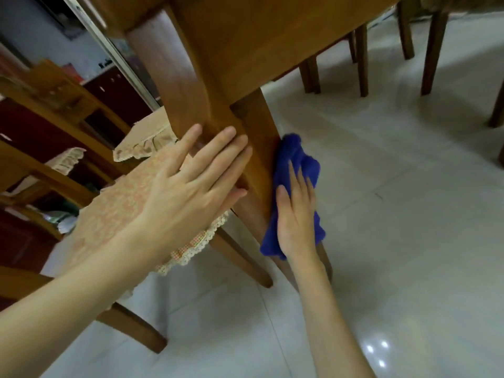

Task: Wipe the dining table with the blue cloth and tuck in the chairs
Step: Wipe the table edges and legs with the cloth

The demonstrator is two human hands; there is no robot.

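Note:
I look down along the corner of the wooden dining table (259,36) and its leg (259,148). My right hand (296,214) presses the blue cloth (293,156) flat against the right face of that leg. My left hand (191,181) lies open with fingers spread on the left side of the leg, just under the table's corner. A wooden chair (122,203) with a pink patterned seat cover stands directly left of the leg, under my left forearm.
A second covered chair (144,140) and more wooden chair frames (46,105) stand at the left. Further chair legs (362,61) stand on the pale glossy tile floor (395,214) beyond the table. Dark red cabinets (117,88) line the far left wall.

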